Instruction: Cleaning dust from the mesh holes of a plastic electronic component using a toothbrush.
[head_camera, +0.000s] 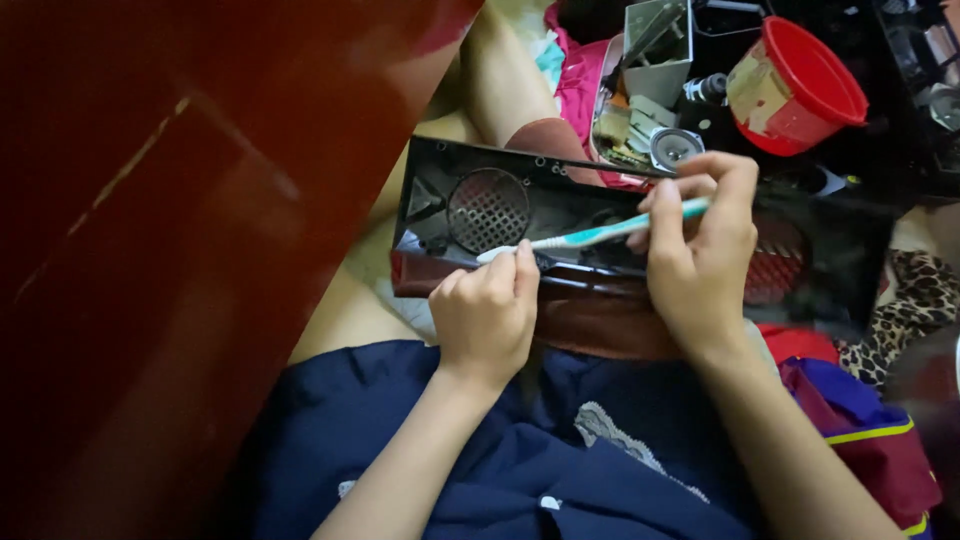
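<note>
Two hands: right hand (700, 262) grips toothbrush (600, 234); left hand (487, 312) pinches panel (480, 205) edge.

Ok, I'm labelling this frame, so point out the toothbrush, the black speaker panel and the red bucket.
toothbrush (600, 233): head view, middle of its teal handle.
black speaker panel (487, 210): head view, on its round grille at left.
red bucket (812, 70): head view, inside its open mouth.

Right hand (700, 265) brushes black panel (560, 215) (toothbrush (600, 234)), left hand (487, 315) steadying.
</note>
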